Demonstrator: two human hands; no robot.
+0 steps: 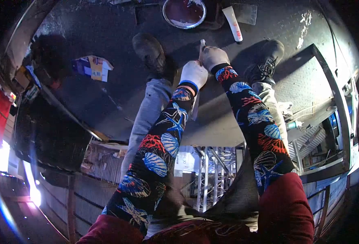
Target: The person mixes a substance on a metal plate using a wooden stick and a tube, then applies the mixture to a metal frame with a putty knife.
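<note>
Both of my hands wear pale gloves and are closed close together, low over the dark floor between my boots. My left hand [193,75] is gripped around a narrow pale strip-like thing [195,107], whose lower end hangs below the hand. Just above and to the right, my right hand [215,57] is closed at the upper part of the same thing. A small light tip pokes out above the fingers. The kind of thing is too hidden to tell. Beyond the right hand lies a white tube [233,24] with red print and a dark cap.
A round pan [184,14] with dark red inside stands at the top. My boots [149,51] flank the hands. A piece of printed cardboard [94,68] lies at left. A metal frame [329,77] stands at right; metal trusswork [206,175] shows beyond the floor's edge.
</note>
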